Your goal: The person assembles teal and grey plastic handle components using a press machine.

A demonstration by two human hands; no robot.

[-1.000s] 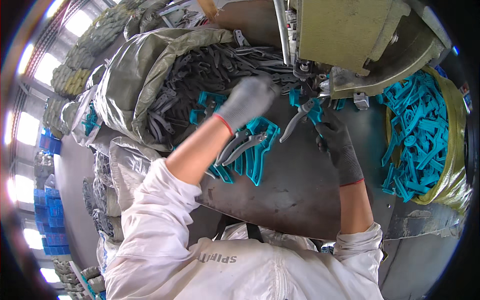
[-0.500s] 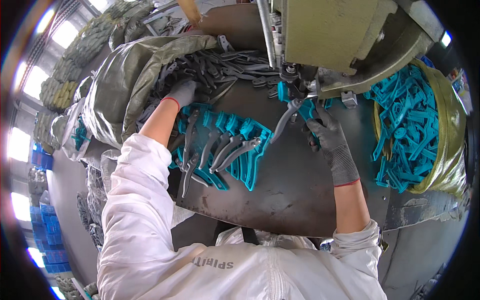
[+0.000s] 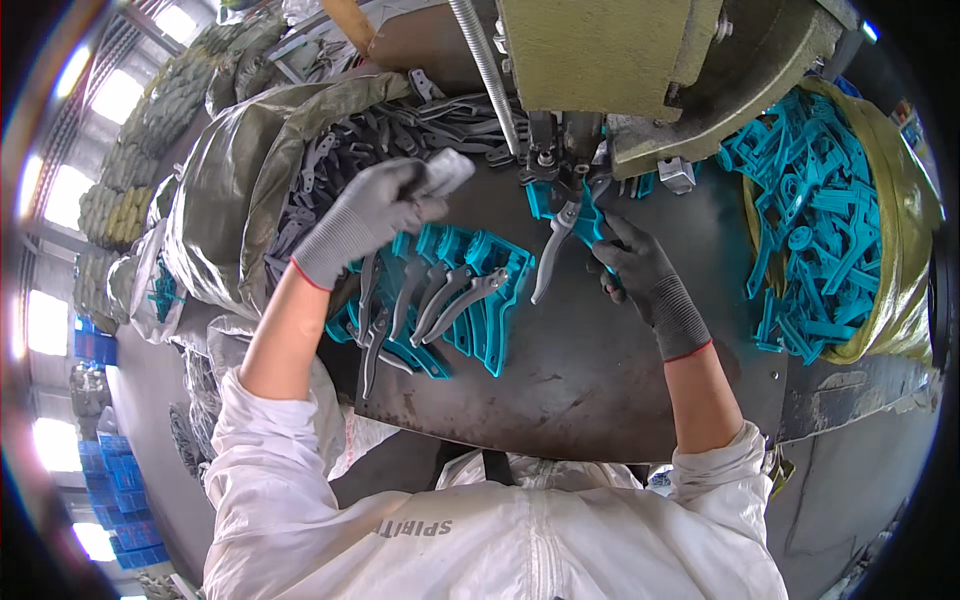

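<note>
My right hand (image 3: 635, 265), in a dark glove, is closed round a teal plastic handle (image 3: 588, 222) below the machine head. A grey curved handle (image 3: 552, 252) is joined to that teal one near its top and splays to the left. My left hand (image 3: 375, 210), in a grey glove, is raised between the heap of grey handles (image 3: 335, 165) and the machine. Motion smears its fingers, and I cannot make out whether the pale shape at their tips is a part or the glove. Below it lies a row of teal handles with grey handles attached (image 3: 455, 290).
A heavy olive-green machine (image 3: 600, 55) with a threaded rod (image 3: 482, 70) overhangs the dark metal table (image 3: 580, 400). At right, a yellow-green sack (image 3: 900, 270) holds teal parts (image 3: 825, 220). A grey-green sack (image 3: 225, 190) stands left. A small metal block (image 3: 677, 175) sits beside the machine.
My left hand has come up out of the heap of grey handles and moved right. The teal and grey handles in my right hand have turned slightly under the machine. The view has shifted a little.
</note>
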